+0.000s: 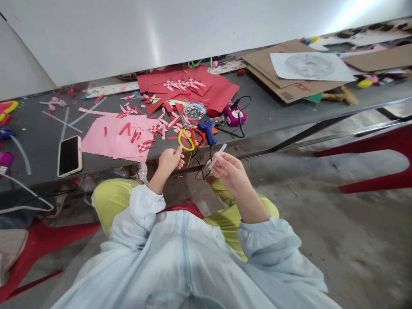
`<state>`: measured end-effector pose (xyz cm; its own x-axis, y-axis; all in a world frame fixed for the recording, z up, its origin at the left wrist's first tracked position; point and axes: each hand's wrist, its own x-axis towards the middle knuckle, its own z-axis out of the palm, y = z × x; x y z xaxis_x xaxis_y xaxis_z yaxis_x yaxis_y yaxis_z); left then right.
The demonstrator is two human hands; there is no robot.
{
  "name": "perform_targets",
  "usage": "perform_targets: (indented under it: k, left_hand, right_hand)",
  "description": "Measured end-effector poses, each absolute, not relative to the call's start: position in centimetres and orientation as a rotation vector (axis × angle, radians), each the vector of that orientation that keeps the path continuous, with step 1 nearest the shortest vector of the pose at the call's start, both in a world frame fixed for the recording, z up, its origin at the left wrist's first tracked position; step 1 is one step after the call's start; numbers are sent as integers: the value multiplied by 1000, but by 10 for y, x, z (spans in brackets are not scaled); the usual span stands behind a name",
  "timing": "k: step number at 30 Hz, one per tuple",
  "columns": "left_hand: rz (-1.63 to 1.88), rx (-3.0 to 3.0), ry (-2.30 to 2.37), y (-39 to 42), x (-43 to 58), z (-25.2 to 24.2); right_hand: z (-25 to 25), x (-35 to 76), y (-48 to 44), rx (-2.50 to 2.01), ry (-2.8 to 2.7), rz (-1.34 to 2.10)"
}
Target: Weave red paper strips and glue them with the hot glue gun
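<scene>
My right hand (230, 171) pinches a short translucent white stick (218, 156) in front of the table edge. To its left, my left hand (170, 162) is closed at the table's edge, just below the yellow and red scissors (192, 139); whatever it may hold is hidden. A blue glue gun (208, 131) lies right of the scissors. Pink paper sheets (103, 137) with red strips on them lie to the left. Behind the scissors are small woven red and pink pieces (161, 122) and red paper (225, 92).
A phone (70, 156) lies at the table's left front edge. A purple device (234, 114) with a black cable sits right of the glue gun. Cardboard (289, 92) is at the back right. Red stools (380, 141) stand at both sides.
</scene>
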<state>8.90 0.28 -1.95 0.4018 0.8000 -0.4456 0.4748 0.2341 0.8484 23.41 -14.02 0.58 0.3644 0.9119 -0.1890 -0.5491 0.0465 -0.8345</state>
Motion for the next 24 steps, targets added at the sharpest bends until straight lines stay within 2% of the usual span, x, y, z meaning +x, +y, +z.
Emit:
perform_targets:
  k: [8, 24]
  left_hand:
    - [497, 1197, 1285, -8, 112, -18]
    - [504, 1006, 1382, -8, 125, -23]
  right_hand:
    - [-12, 238, -146, -956, -409, 1235]
    - [-23, 247, -159, -911, -415, 1245]
